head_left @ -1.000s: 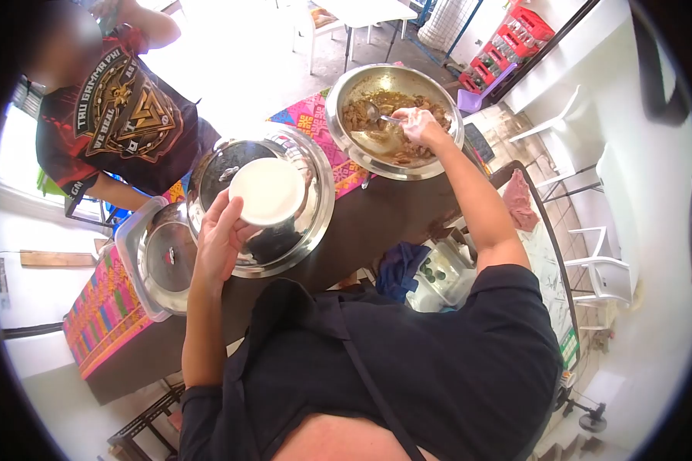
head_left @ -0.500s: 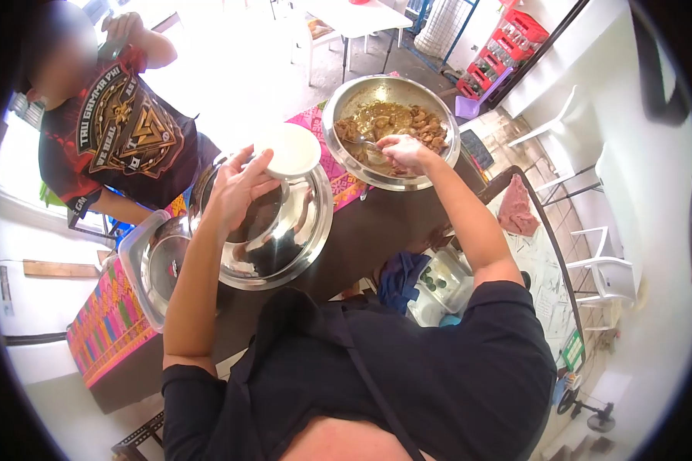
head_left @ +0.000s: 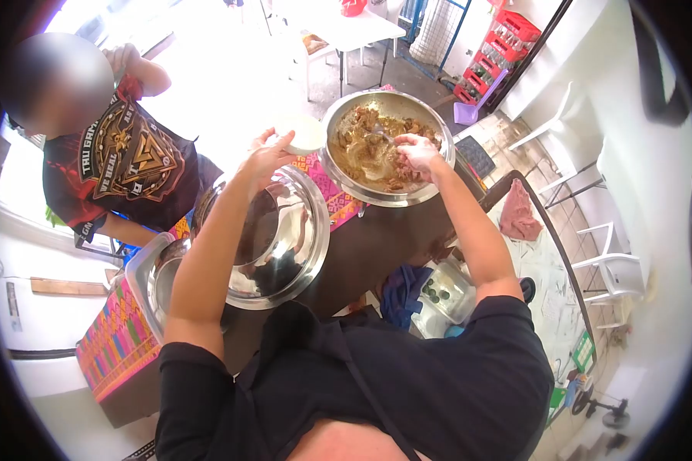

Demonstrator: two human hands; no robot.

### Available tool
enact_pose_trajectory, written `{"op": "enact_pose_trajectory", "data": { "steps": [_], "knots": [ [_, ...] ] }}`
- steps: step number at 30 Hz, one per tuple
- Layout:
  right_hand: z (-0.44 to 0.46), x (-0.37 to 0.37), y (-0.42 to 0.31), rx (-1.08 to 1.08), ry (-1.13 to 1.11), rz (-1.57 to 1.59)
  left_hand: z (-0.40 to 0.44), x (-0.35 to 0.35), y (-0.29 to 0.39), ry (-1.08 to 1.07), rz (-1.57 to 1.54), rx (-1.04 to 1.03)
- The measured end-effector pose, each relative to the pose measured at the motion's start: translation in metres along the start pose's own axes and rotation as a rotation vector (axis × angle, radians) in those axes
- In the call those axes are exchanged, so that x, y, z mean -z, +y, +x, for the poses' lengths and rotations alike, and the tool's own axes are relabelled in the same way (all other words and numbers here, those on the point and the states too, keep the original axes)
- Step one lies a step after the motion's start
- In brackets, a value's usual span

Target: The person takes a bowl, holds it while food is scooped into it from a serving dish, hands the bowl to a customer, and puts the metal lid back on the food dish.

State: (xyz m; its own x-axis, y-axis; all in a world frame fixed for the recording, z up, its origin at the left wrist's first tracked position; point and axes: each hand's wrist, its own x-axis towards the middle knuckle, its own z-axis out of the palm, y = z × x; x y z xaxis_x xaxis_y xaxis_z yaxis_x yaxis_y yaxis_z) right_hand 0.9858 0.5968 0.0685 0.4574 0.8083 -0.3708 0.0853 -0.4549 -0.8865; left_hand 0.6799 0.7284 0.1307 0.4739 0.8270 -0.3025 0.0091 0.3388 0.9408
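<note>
My left hand (head_left: 267, 156) grips a round white bowl (head_left: 307, 134) by its edge, fingers closed on it. The bowl is held at the left rim of a large steel basin (head_left: 386, 201). Inside the basin lies a brown meat stew (head_left: 361, 163) with thick sauce. My right hand (head_left: 420, 156) is over the basin's right side, closed around the handle of a metal spoon (head_left: 381, 133). The spoon's head is down in the stew, partly hidden. Below my left forearm, a big shiny steel lid (head_left: 307, 257) rests on the dark table (head_left: 361, 261).
A person in a printed shirt (head_left: 138, 165) stands across at the left, beside a clear plastic container (head_left: 142, 265). Green round items fill part of a plastic tub (head_left: 454, 296) near my right elbow. A pink cloth (head_left: 520, 215) lies on the right-hand table. Red crates (head_left: 507, 46) are stacked behind.
My left hand has brought the white bowl right, closer to the basin. My right hand has shifted the spoon through the stew, and the meat and sauce are rearranged. The view has shifted slightly.
</note>
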Motion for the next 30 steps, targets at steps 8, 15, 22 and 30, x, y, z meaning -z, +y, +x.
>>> {"op": "enact_pose_trajectory", "data": {
  "steps": [8, 15, 22, 30],
  "knots": [
    [-0.068, 0.01, -0.071, 0.597, 0.196, -0.643, 0.022, -0.05, -0.013, -0.209, -0.059, 0.014],
    [-0.051, 0.026, -0.073, 0.969, 0.346, -0.599, 0.031, -0.054, -0.02, -0.326, -0.151, -0.018],
    [-0.001, 0.044, -0.017, 0.37, 0.434, -1.083, 0.024, -0.041, -0.014, -0.274, -0.252, -0.028],
    [0.041, 0.022, -0.012, 0.52, 0.153, -1.006, 0.006, -0.026, 0.003, -0.191, -0.261, -0.058]
  ]
}}
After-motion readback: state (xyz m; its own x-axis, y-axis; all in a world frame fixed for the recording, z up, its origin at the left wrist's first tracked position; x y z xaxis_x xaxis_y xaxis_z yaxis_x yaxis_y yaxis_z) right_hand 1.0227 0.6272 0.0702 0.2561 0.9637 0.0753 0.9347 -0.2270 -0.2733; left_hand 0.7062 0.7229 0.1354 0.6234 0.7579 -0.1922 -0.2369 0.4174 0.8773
